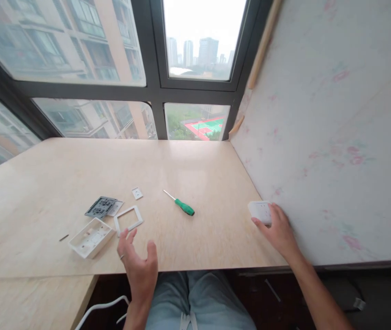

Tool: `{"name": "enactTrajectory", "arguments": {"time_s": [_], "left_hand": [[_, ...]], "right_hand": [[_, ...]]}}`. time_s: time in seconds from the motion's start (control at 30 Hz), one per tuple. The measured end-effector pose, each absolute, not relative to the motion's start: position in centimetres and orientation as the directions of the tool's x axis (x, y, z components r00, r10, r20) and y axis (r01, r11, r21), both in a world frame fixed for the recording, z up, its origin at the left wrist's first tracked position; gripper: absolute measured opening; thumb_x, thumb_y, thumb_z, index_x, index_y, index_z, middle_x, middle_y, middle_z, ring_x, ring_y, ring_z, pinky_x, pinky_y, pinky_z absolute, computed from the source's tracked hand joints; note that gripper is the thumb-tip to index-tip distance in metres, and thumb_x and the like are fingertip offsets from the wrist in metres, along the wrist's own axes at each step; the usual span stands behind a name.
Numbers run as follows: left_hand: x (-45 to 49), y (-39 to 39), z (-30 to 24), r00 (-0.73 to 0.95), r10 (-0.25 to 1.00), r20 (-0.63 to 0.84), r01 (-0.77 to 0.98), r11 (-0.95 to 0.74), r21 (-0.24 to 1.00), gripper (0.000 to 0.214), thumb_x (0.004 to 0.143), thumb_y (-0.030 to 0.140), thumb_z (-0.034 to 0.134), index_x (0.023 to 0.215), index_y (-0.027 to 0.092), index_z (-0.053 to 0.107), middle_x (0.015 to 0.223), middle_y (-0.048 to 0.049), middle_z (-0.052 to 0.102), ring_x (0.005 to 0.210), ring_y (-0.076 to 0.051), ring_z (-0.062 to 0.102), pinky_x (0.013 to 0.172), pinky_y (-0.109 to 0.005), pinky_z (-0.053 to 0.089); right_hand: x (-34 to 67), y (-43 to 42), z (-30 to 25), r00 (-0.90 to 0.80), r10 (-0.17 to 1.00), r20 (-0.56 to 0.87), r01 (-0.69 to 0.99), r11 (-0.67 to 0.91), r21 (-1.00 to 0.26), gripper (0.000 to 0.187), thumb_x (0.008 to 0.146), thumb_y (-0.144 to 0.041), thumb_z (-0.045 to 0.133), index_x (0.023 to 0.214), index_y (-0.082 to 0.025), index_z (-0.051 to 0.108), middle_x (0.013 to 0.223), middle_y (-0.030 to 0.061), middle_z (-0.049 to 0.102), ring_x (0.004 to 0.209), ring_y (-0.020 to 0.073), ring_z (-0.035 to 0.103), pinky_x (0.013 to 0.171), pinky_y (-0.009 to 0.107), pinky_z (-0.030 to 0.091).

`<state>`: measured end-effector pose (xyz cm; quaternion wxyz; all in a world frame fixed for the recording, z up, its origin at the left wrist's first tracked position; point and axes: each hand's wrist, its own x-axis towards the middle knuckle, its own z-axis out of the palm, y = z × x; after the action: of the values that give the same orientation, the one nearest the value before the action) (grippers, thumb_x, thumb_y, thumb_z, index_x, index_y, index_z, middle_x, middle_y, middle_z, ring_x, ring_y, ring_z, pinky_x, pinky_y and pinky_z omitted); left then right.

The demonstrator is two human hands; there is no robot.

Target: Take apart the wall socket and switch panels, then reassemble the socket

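My right hand grips a white wall socket at the right side of the table, close to the wall. Thumb and fingers close round its right part, and holes show on its face. My left hand hovers at the front edge with fingers apart and nothing in them. Just beyond its fingertips lies a white rectangular frame. Left of that sits an open white mounting box. Behind the box rests a dark grey socket plate, overlapping a small white piece.
A green-handled screwdriver lies mid-table, its shaft pointing to the back left. A small white plate and a thin dark piece are farther left. A papered wall bounds the right; a white cable hangs below the edge.
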<state>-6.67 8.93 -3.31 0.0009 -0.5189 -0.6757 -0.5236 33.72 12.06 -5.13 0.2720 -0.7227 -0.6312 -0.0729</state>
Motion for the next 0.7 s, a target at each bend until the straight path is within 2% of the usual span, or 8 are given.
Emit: {"name": "enactTrajectory", "arguments": {"time_s": [0.1, 0.2, 0.27, 0.37, 0.4, 0.5, 0.63, 0.7], "left_hand": [[-2.8, 9.2, -3.5, -0.329, 0.786, 0.524, 0.701, -0.168, 0.693, 0.043, 0.093, 0.036, 0.052, 0.126, 0.009, 0.051, 0.139, -0.0228, 0.045, 0.134, -0.035, 0.042, 0.111, -0.059, 0.034], [0.2, 9.0, -4.1, -0.220, 0.854, 0.472, 0.681, -0.213, 0.701, 0.036, 0.095, 0.032, 0.049, 0.126, 0.014, 0.050, 0.138, -0.0187, 0.047, 0.132, -0.032, 0.044, 0.108, -0.057, 0.039], [1.8, 8.9, -4.5, -0.140, 0.891, 0.433, 0.664, -0.240, 0.709, 0.033, 0.096, 0.029, 0.048, 0.127, 0.017, 0.049, 0.139, -0.0160, 0.046, 0.131, -0.029, 0.045, 0.107, -0.056, 0.041], [3.8, 8.9, -4.9, -0.026, 0.913, 0.408, 0.636, -0.300, 0.711, 0.036, 0.095, 0.026, 0.048, 0.130, 0.020, 0.046, 0.140, -0.0148, 0.045, 0.132, -0.027, 0.045, 0.107, -0.053, 0.042], [4.4, 9.1, -5.0, 0.007, 0.916, 0.400, 0.626, -0.316, 0.713, 0.038, 0.095, 0.025, 0.049, 0.132, 0.020, 0.045, 0.141, -0.0149, 0.045, 0.133, -0.026, 0.044, 0.108, -0.053, 0.042], [5.7, 9.7, -5.1, 0.096, 0.925, 0.368, 0.607, -0.347, 0.715, 0.043, 0.094, 0.024, 0.049, 0.136, 0.019, 0.042, 0.141, -0.0155, 0.045, 0.135, -0.025, 0.044, 0.109, -0.051, 0.041], [6.9, 10.7, -5.5, 0.194, 0.921, 0.338, 0.601, -0.384, 0.701, 0.046, 0.094, 0.024, 0.048, 0.139, 0.018, 0.040, 0.141, -0.0162, 0.046, 0.135, -0.025, 0.044, 0.109, -0.050, 0.042], [7.3, 11.1, -6.1, 0.206, 0.920, 0.334, 0.605, -0.388, 0.695, 0.046, 0.093, 0.023, 0.048, 0.138, 0.017, 0.041, 0.139, -0.0163, 0.048, 0.133, -0.026, 0.046, 0.108, -0.051, 0.043]], "right_hand": [[32.8, 12.7, -5.2, 0.212, 0.907, 0.363, 0.968, -0.144, -0.206, 0.084, 0.082, -0.052, 0.063, 0.139, 0.007, 0.042, 0.144, 0.0332, 0.042, 0.133, 0.0428, 0.041, 0.108, 0.054, 0.037], [31.7, 13.1, -4.2, 0.270, 0.911, 0.312, 0.957, -0.218, -0.192, 0.075, 0.080, -0.042, 0.067, 0.138, 0.000, 0.046, 0.138, 0.0280, 0.050, 0.128, 0.0446, 0.044, 0.102, 0.061, 0.039], [30.9, 13.0, -3.3, 0.224, 0.934, 0.277, 0.947, -0.142, -0.287, 0.069, 0.079, -0.041, 0.068, 0.135, -0.005, 0.050, 0.133, 0.0233, 0.055, 0.123, 0.0416, 0.049, 0.102, 0.059, 0.040], [29.9, 12.7, -2.3, 0.002, 0.968, 0.249, 0.841, 0.133, -0.525, 0.060, 0.086, -0.044, 0.063, 0.137, -0.015, 0.048, 0.135, 0.0160, 0.056, 0.124, 0.0291, 0.053, 0.106, 0.045, 0.043], [29.7, 12.7, -2.2, -0.044, 0.961, 0.272, 0.808, 0.194, -0.556, 0.057, 0.088, -0.044, 0.061, 0.138, -0.018, 0.048, 0.136, 0.0138, 0.055, 0.126, 0.0263, 0.052, 0.107, 0.043, 0.043], [29.9, 13.0, -2.2, -0.068, 0.952, 0.298, 0.858, 0.208, -0.469, 0.061, 0.087, -0.038, 0.063, 0.142, -0.021, 0.045, 0.147, 0.0134, 0.045, 0.139, 0.0272, 0.040, 0.114, 0.047, 0.033], [31.8, 14.3, -2.1, 0.013, 1.000, 0.005, 0.959, -0.011, -0.285, 0.098, 0.070, -0.038, 0.078, 0.152, -0.009, 0.031, 0.160, 0.0224, 0.021, 0.149, 0.0385, 0.016, 0.116, 0.057, 0.024], [32.5, 15.0, -1.5, -0.011, 0.995, -0.098, 0.970, -0.013, -0.243, 0.098, 0.068, -0.035, 0.078, 0.152, -0.010, 0.033, 0.158, 0.0213, 0.028, 0.147, 0.0390, 0.021, 0.113, 0.056, 0.030]]}}
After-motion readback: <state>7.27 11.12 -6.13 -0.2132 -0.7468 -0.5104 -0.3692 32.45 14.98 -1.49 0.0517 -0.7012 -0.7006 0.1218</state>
